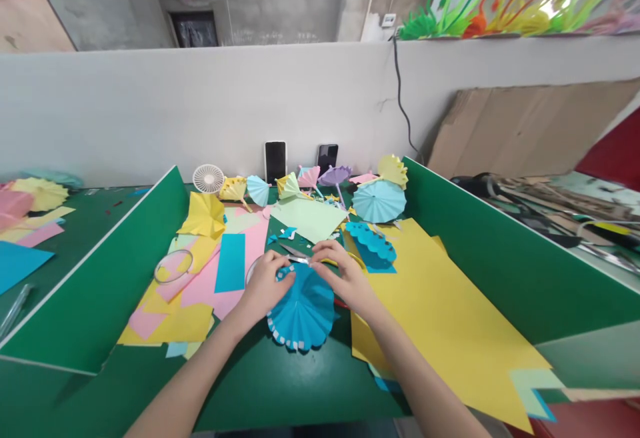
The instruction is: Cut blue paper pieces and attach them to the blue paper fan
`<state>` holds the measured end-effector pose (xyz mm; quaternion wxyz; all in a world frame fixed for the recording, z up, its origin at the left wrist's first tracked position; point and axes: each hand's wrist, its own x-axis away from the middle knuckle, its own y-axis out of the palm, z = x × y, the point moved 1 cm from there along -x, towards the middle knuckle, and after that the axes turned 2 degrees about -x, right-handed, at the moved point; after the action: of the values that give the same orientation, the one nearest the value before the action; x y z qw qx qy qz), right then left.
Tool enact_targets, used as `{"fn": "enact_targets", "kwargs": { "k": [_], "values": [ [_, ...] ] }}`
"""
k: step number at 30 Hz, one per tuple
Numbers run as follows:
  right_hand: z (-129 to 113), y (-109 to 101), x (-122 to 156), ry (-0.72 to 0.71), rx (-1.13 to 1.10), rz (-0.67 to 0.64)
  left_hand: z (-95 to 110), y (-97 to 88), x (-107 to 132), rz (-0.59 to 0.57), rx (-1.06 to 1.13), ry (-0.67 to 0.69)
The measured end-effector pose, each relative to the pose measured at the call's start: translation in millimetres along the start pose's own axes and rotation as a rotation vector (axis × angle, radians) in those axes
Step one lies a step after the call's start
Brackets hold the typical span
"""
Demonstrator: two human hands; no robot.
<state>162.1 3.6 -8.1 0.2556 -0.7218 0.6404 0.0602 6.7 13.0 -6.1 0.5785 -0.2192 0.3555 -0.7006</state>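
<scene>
A blue pleated paper fan (303,311) with a white-trimmed edge lies on the green table in front of me. My left hand (265,285) pinches its top left corner with closed fingers. My right hand (345,275) rests with curled fingers at the fan's top right, close to a pair of scissors (295,256) lying just beyond the fan. I cannot make out whether the right fingers grip the fan or only press on it.
A large yellow sheet (450,318) lies at the right, pink, yellow and blue sheets (220,271) at the left beside a tape ring (173,266). Finished paper fans (379,200), a small white fan (209,178) and two phones (275,161) stand at the back. Green dividers (500,251) wall both sides.
</scene>
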Motion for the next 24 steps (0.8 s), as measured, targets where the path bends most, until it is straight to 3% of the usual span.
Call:
{"fn": "enact_targets", "kwargs": {
  "k": [3, 8, 24],
  "values": [
    [-2.6, 5.0, 2.7, -0.035, 0.133, -0.077, 4.2, 1.3, 2.4, -0.04, -0.023, 0.028],
    [1.4, 10.7, 4.3, -0.094, 0.292, -0.072, 7.2, 0.9, 5.7, -0.071, -0.012, 0.081],
    [0.2, 11.6, 5.3, -0.107, 0.391, -0.116, 9.7, 1.6, 7.8, -0.076, -0.028, 0.111]
  ]
}}
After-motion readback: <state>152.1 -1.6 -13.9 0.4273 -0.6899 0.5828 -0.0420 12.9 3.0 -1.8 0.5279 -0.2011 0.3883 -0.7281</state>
